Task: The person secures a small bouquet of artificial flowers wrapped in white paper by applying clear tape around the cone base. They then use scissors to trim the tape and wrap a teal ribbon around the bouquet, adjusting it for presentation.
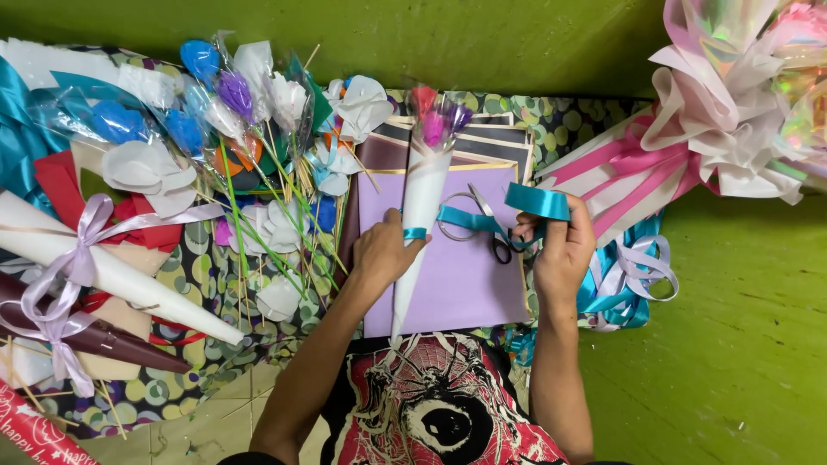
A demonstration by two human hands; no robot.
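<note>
Left hand (pixel 379 251) is closed around the white paper cone (pixel 419 226), gripping it just below the teal ribbon (pixel 482 220) wrapped around its middle. I see the thumb pressing right at the ribbon wrap. The cone's tip points back toward the body, its open end away from it. Small red, pink and purple flowers (pixel 435 116) sit in that open end.

Right hand (pixel 562 250) is closed too, pinching the teal ribbon between thumb and fingers; a folded loop of it stands up above the fingertips. The ribbon runs taut from the cone wrap across to this hand.

Between the hands, scissors (pixel 482 226) lie on the lilac paper sheet (pixel 465 284), touching the ribbon run; I can't tell whether the blades are open. Both hands work over that sheet, which tops a stack of darker sheets (pixel 500 138).

Just right of the right hand: a pile of teal and lilac ribbon (pixel 629 275). Farther right and away from the body, a large bouquet wrapped in white and pink (pixel 732 112).

Left of the left hand: loose paper flowers on green stems (pixel 258 172), well apart from the cone. Farther left, a finished white cone with lilac bow (pixel 103 267) and a maroon cone (pixel 95 337) beside it, all on a dotted cloth (pixel 198 275).
</note>
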